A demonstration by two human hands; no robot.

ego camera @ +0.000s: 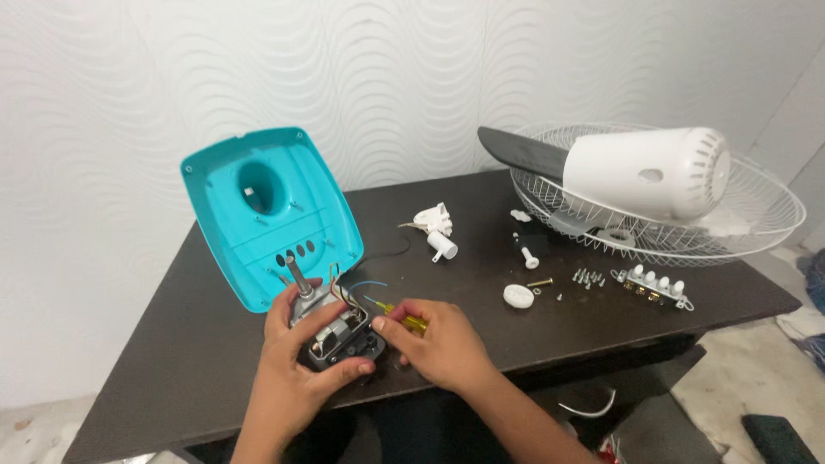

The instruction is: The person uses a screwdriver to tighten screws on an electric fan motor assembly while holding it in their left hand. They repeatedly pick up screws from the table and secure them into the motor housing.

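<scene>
Here left hand (296,357) cups fan motor (339,335); right hand (443,344) grips screwdriver (404,318).

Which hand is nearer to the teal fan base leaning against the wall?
Left. The left hand grips the small fan motor just below the teal base; the right hand, holding a yellow screwdriver, sits farther right.

Teal fan base cover (271,215) leaning on the wall, white motor housing (649,172) sitting in the wire grill (756,219), switch block (657,288), loose screws (586,277), white knob (518,296).
</scene>
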